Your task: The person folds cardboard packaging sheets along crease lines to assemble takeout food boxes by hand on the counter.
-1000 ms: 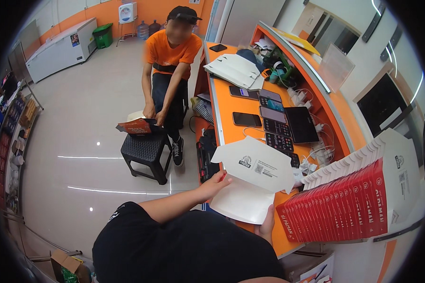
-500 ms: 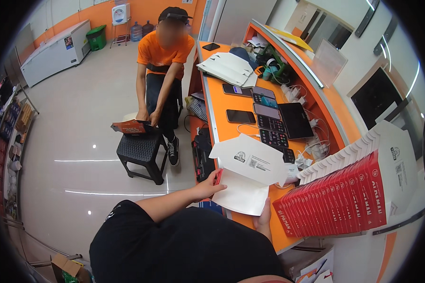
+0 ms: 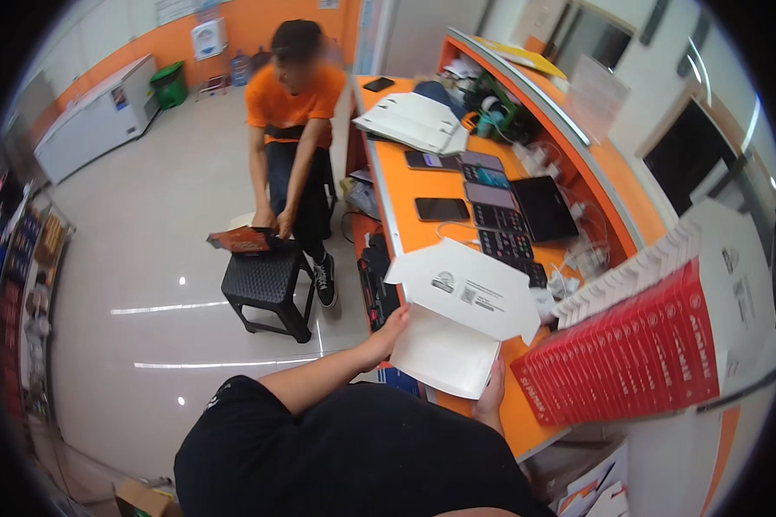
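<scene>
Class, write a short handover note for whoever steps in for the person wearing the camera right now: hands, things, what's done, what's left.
Left hand: grips the left edge of the flat white carton.
Right hand: holds its near edge from below.
Carton: partly unfolded, lying over the orange counter edge, beside the row of red cartons.
Done: the red row stands packed together.
Left: this carton is not yet shaped.
A person in orange bends over a black stool.

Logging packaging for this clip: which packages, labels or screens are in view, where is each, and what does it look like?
Carton: flat white sheet with small dark prints, in both hands at the counter edge.
Red boxes: long row on the counter's right, red and white.
White stack: folded cartons, far end of the counter.
Phones: dark flat screens, mid-counter.
Red box: on the black stool.
</scene>
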### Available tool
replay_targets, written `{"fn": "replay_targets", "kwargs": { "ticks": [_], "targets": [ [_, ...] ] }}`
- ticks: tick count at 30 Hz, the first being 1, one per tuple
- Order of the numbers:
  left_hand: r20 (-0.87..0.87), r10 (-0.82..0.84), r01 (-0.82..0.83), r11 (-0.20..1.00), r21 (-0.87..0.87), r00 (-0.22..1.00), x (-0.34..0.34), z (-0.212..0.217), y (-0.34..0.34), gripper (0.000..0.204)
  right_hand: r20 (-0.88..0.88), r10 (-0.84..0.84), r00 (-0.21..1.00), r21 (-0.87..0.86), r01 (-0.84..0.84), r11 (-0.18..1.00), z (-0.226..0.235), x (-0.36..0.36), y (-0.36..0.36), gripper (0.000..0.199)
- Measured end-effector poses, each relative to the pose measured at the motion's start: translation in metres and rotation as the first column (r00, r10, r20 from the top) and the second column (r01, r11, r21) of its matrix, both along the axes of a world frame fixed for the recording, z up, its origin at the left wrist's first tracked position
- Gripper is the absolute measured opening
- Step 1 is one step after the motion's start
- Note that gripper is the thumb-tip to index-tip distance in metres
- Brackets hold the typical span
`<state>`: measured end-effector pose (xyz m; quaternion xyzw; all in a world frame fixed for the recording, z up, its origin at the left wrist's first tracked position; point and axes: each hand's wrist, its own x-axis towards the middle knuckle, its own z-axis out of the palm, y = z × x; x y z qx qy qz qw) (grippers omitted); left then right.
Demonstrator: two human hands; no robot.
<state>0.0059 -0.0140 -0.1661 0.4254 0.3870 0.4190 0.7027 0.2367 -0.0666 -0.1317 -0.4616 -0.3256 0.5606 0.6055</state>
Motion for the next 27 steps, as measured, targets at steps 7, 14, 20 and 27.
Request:
{"fn": "replay_targets", "kwargs": {
  "ticks": [7,14,20,27],
  "targets": [
    [0.078,-0.026,0.022,0.998,0.053,0.997,-0.002,0.064,0.032,0.064,0.196,-0.025,0.98,0.325,-0.041,0.945,0.069,0.007,0.022,0.048],
    [0.064,-0.117,0.118,0.993,-0.007,0.991,0.039,0.104,0.05,0.065,0.335,-0.104,0.936,0.416,-0.048,0.908,0.092,0.034,-0.005,0.066],
    [0.022,-0.239,0.24,0.967,-0.09,0.971,0.017,0.052,0.034,0.062,0.66,-0.046,0.75,0.161,-0.081,0.984,0.048,0.005,-0.047,0.066],
    [-0.257,-0.625,0.64,0.768,-0.03,0.737,0.001,0.017,0.068,0.069,-0.211,-0.23,0.95,0.0,0.235,0.972,-0.018,0.005,-0.075,0.054]
  ]
}}
